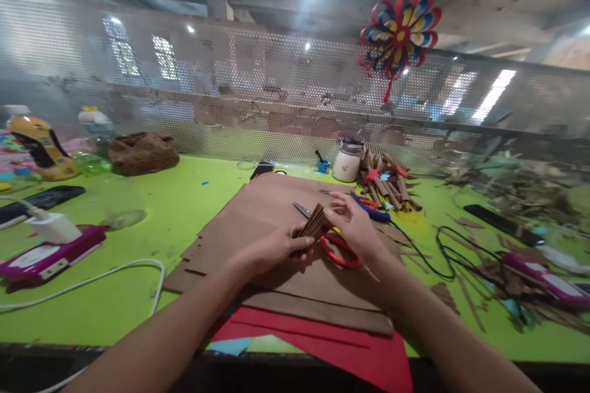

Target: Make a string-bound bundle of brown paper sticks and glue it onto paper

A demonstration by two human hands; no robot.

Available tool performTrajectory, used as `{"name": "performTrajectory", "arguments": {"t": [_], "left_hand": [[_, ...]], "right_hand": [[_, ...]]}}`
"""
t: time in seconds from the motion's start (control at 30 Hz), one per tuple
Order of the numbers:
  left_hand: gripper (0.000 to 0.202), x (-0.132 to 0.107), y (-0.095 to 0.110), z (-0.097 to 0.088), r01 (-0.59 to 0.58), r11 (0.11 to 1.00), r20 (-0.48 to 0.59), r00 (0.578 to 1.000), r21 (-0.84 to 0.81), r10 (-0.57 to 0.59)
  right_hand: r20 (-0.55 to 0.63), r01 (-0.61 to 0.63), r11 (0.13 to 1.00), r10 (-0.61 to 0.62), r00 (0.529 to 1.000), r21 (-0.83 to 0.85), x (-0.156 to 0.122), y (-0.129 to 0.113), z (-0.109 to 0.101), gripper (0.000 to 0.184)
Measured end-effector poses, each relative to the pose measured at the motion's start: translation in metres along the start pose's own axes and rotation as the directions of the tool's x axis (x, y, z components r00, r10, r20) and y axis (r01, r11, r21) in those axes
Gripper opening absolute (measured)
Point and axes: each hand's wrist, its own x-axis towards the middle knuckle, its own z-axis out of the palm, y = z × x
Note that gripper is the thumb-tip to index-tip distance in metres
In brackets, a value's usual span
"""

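A small fan-folded piece of brown paper (316, 221) is held between my two hands above a stack of brown paper sheets (244, 227). My left hand (281, 249) is closed, pinching its lower end between thumb and fingers. At its right edge, my right hand (353, 224) is closed on the pleats with its fingertips. Red-handled scissors (340, 258) lie on the sheets beneath my hands, their blade tip pointing to the upper left and partly covered. A tool with a blue handle (377, 215) lies just beyond my right hand, partly hidden by it.
Red paper (322, 334) sticks out under the brown stack. Rolled brown paper pieces (391, 181) and a white jar (348, 159) stand behind. Black cable (442, 258) and paper scraps are at right. Purple power strips (55, 255), a plastic cup (122, 206) and bottles stand left.
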Motion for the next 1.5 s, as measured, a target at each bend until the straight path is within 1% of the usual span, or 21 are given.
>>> {"name": "performTrajectory", "arguments": {"t": [0.07, 0.1, 0.17, 0.27, 0.37, 0.43, 0.53, 0.6, 0.7, 0.77, 0.83, 0.93, 1.0, 1.07, 1.1, 1.17, 1.23, 1.27, 1.4, 1.5], "left_hand": [[0.024, 0.000, -0.001, 0.002, -0.009, 0.999, 0.040, 0.999, 0.036, 0.008], [0.023, 0.001, -0.002, 0.002, -0.014, 0.999, 0.046, 0.999, 0.051, 0.011], [0.023, 0.002, -0.003, 0.003, -0.013, 0.997, 0.044, 0.999, 0.079, 0.009], [0.024, 0.004, -0.005, 0.003, 0.005, 0.993, 0.037, 0.999, 0.114, -0.009], [0.025, 0.003, -0.003, 0.001, 0.013, 0.993, 0.033, 0.999, 0.121, -0.017], [0.025, 0.002, -0.001, 0.000, 0.007, 0.994, 0.019, 1.000, 0.110, -0.009], [0.025, 0.001, 0.002, -0.001, -0.016, 0.996, -0.002, 1.000, 0.085, 0.017], [0.025, 0.000, 0.003, -0.001, -0.040, 0.997, -0.013, 0.999, 0.065, 0.041], [0.028, 0.001, 0.002, -0.001, -0.063, 0.997, -0.032, 0.997, 0.046, 0.065], [0.030, 0.001, 0.000, 0.000, -0.060, 0.996, -0.040, 0.997, 0.062, 0.062], [0.028, 0.002, -0.002, 0.001, -0.068, 0.992, -0.065, 0.995, 0.102, 0.075], [0.025, 0.003, -0.004, 0.002, -0.097, 0.974, -0.105, 0.987, 0.202, 0.120], [0.024, 0.004, -0.005, 0.002, -0.146, 0.952, -0.077, 0.982, 0.267, 0.172], [0.027, 0.004, -0.004, 0.002, -0.205, 0.929, -0.005, 0.976, 0.309, 0.217], [0.029, 0.004, -0.004, 0.002, -0.213, 0.922, 0.025, 0.976, 0.323, 0.217], [0.036, 0.002, -0.003, 0.001, -0.168, 0.918, 0.054, 0.986, 0.359, 0.159], [0.040, 0.001, -0.004, 0.000, -0.096, 0.915, 0.035, 0.995, 0.392, 0.089], [0.040, 0.000, -0.005, 0.000, -0.082, 0.912, 0.027, 0.997, 0.403, 0.077], [0.037, -0.001, -0.004, 0.002, -0.114, 0.905, -0.005, 0.992, 0.410, 0.127], [0.037, -0.001, 0.000, 0.002, -0.081, 0.924, -0.063, 0.992, 0.373, 0.112]], "right_hand": [[0.094, -0.030, 0.999, 0.028, 0.995, 0.018, -0.003, -0.003, 0.004, 0.041], [0.122, -0.042, 0.999, 0.040, 0.992, 0.012, -0.004, -0.005, 0.006, 0.037], [0.140, -0.041, 0.999, 0.044, 0.989, -0.030, -0.007, -0.009, 0.009, 0.027], [0.114, 0.001, 0.996, 0.009, 0.993, -0.087, -0.007, -0.013, 0.011, 0.025], [0.082, -0.028, 0.995, 0.036, 0.996, -0.093, -0.007, -0.015, 0.010, 0.030], [0.075, -0.065, 0.996, 0.069, 0.995, -0.052, -0.007, -0.016, 0.010, 0.035], [0.061, -0.087, 0.996, 0.085, 0.995, 0.025, -0.010, -0.019, 0.011, 0.042], [0.050, -0.090, 0.996, 0.089, 0.995, 0.013, -0.012, -0.023, 0.012, 0.043], [0.038, -0.081, 0.996, 0.082, 0.996, -0.031, -0.015, -0.028, 0.013, 0.037], [0.037, -0.076, 0.997, 0.077, 0.996, -0.027, -0.016, -0.029, 0.014, 0.032], [0.050, -0.092, 0.996, 0.092, 0.995, -0.001, -0.017, -0.028, 0.014, 0.027], [0.085, -0.140, 0.989, 0.136, 0.987, 0.047, -0.017, -0.025, 0.015, 0.018], [0.100, -0.162, 0.985, 0.155, 0.983, 0.063, -0.018, -0.023, 0.016, 0.017], [0.108, -0.163, 0.986, 0.157, 0.982, 0.048, -0.018, -0.023, 0.016, 0.020], [0.112, -0.159, 0.987, 0.154, 0.982, 0.036, -0.019, -0.022, 0.017, 0.023], [0.130, -0.148, 0.989, 0.144, 0.981, 0.025, -0.019, -0.021, 0.018, 0.027], [0.158, -0.145, 0.988, 0.136, 0.978, 0.044, -0.020, -0.019, 0.020, 0.028], [0.171, -0.146, 0.988, 0.134, 0.976, 0.058, -0.020, -0.018, 0.021, 0.029], [0.199, -0.135, 0.987, 0.116, 0.973, 0.082, -0.019, -0.014, 0.022, 0.030], [0.182, -0.104, 0.988, 0.081, 0.980, 0.118, -0.018, -0.014, 0.020, 0.033]]}}
